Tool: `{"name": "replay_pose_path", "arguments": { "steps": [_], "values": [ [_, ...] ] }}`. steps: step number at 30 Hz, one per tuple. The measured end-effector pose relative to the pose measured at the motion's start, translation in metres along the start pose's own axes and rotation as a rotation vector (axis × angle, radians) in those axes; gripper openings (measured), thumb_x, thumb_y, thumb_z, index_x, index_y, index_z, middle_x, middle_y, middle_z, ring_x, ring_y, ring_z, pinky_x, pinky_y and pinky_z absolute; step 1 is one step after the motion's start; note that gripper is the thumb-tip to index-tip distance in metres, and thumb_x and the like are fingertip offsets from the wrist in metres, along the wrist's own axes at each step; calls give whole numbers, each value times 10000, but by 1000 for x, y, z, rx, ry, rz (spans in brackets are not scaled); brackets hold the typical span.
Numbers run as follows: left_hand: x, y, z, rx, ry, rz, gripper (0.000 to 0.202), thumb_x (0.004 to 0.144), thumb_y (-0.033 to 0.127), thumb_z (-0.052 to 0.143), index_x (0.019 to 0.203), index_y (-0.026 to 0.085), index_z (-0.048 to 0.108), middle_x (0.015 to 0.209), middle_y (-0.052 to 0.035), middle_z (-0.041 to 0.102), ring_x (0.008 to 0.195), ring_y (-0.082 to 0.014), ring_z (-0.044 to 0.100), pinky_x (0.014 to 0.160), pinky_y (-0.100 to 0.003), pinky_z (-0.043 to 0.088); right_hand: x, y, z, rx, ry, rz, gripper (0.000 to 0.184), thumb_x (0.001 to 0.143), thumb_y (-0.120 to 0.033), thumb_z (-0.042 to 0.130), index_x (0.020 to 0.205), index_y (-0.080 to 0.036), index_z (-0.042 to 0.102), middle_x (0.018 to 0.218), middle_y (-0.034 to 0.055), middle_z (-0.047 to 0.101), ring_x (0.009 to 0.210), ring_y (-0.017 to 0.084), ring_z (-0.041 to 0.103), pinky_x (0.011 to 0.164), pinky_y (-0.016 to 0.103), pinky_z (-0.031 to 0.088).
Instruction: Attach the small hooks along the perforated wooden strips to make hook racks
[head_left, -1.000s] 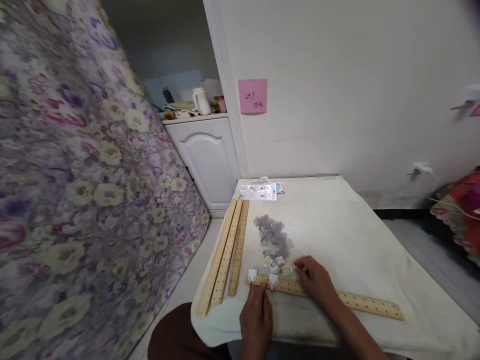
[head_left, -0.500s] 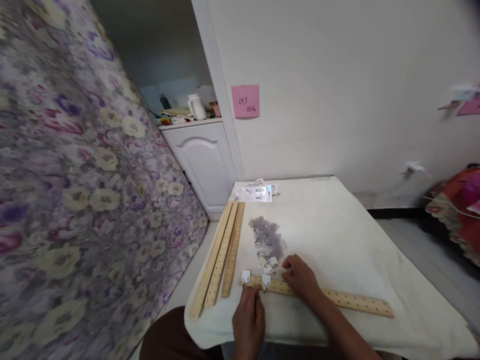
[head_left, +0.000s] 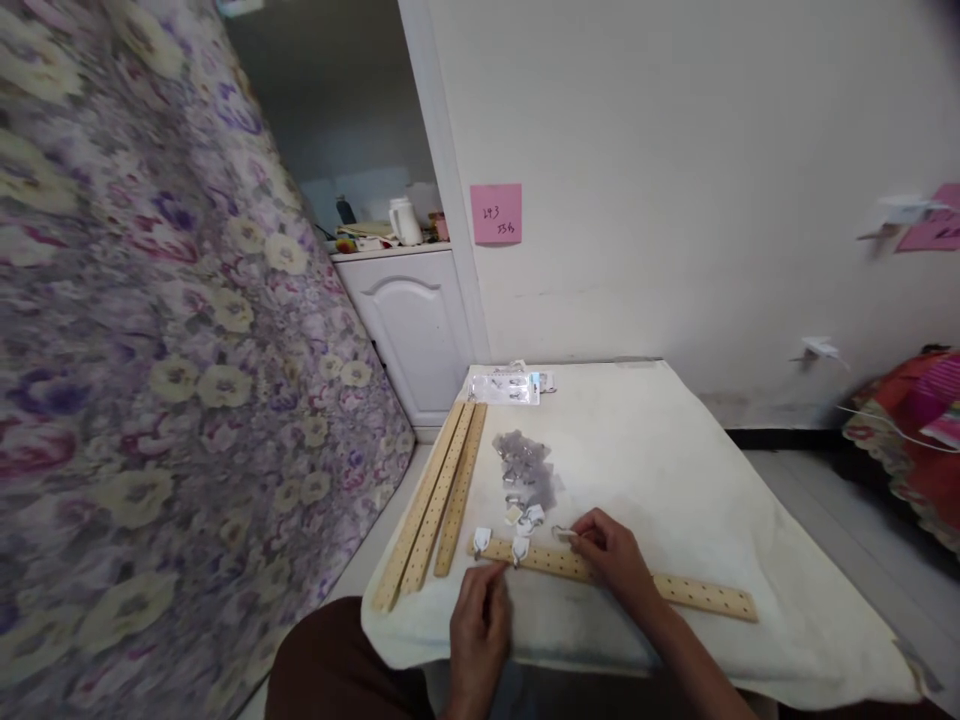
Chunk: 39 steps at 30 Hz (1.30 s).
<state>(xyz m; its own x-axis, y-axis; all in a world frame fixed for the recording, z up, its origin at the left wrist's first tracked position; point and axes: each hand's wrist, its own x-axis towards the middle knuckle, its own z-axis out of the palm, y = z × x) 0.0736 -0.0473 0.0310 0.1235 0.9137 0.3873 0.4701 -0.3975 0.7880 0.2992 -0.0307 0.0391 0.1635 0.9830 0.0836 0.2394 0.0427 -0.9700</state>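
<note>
Step in hand, my read: positioning one loose white hook (head_left: pixel 565 533) at the perforated wooden strip (head_left: pixel 705 594). Right hand (head_left: pixel 613 556) pinches that hook between thumb and fingertips, just above the strip's far edge; metal part points left. Left hand (head_left: pixel 480 612) is curled at the strip's near edge, below the mounted hooks (head_left: pixel 520 549); can't tell if it touches wood or how tightly the fingers close. Two hooks sit at the strip's left end; whether fixed or just laid there, can't tell.

Next move, I'd judge, calls for a steady strip, the pinch kept and the hook turned square to the wood. Right hand and forearm cover part of the strip, so hole alignment there is hidden.

Room: tight on the left, where the strip's end is near three more strips (head_left: pixel 459 500). Loose hooks (head_left: pixel 531 516) and clear pouches (head_left: pixel 525 466) lie just beyond the strip's left part. Right side of the tabletop (head_left: pixel 637 450) is open. Near edge of the cloth runs close to the strip, so little margin toward the body.
</note>
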Motion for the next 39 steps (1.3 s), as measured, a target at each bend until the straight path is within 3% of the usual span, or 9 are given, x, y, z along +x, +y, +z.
{"name": "replay_pose_path", "arguments": {
  "steps": [4,7,12,16,21,30,35,39],
  "values": [
    [-10,36,8,-173,-96,-68,219,879,346,482,961,212,634,913,-40,638,892,-186,602,784,-286,482,-26,-7,7,162,57,-32,167,755,-333,630,779,-175,582,648,-5,613,597,144,560,554,239,428],
    [-13,54,20,-317,-163,-169,314,866,394,500,1108,221,601,1003,-52,663,915,-189,617,794,-290,493,-45,-15,18,194,90,-106,145,774,-313,627,770,-184,562,728,12,607,662,150,579,606,251,471],
    [-13,64,29,-450,-154,-303,407,816,469,555,1116,196,586,1010,-69,681,812,-180,641,744,-295,508,-62,-21,27,100,138,-316,111,827,-263,556,738,-200,535,810,41,585,747,157,577,631,257,502],
    [-13,70,28,-597,-174,-399,413,758,460,637,1068,191,593,959,-60,677,808,-180,635,687,-272,501,-68,-19,25,25,132,-389,88,837,-195,517,750,-207,525,825,39,567,748,149,566,622,247,500],
    [-14,69,30,-780,-177,-454,353,714,409,703,969,191,593,836,-26,659,770,-158,616,686,-259,481,-76,-16,27,-21,112,-424,107,818,-127,510,755,-212,518,837,26,556,752,141,566,636,239,484],
    [-15,64,32,-1046,-201,-569,316,704,309,733,945,198,561,822,-5,630,754,-131,606,718,-269,470,-79,-9,32,-111,91,-437,133,801,-94,500,753,-217,508,811,19,566,737,146,554,622,237,450],
    [-12,61,32,-1064,-182,-544,275,706,292,720,906,199,556,787,8,618,718,-121,587,673,-244,450,-82,-13,29,-73,28,-422,100,797,-116,521,781,-214,533,852,33,572,719,145,551,601,241,448],
    [-10,52,31,-942,-232,-466,243,730,280,703,906,193,560,781,12,626,714,-111,559,668,-229,423,-83,-15,20,154,48,-305,85,838,-218,526,922,-213,534,1020,70,588,640,116,547,574,245,464]
  ]
}}
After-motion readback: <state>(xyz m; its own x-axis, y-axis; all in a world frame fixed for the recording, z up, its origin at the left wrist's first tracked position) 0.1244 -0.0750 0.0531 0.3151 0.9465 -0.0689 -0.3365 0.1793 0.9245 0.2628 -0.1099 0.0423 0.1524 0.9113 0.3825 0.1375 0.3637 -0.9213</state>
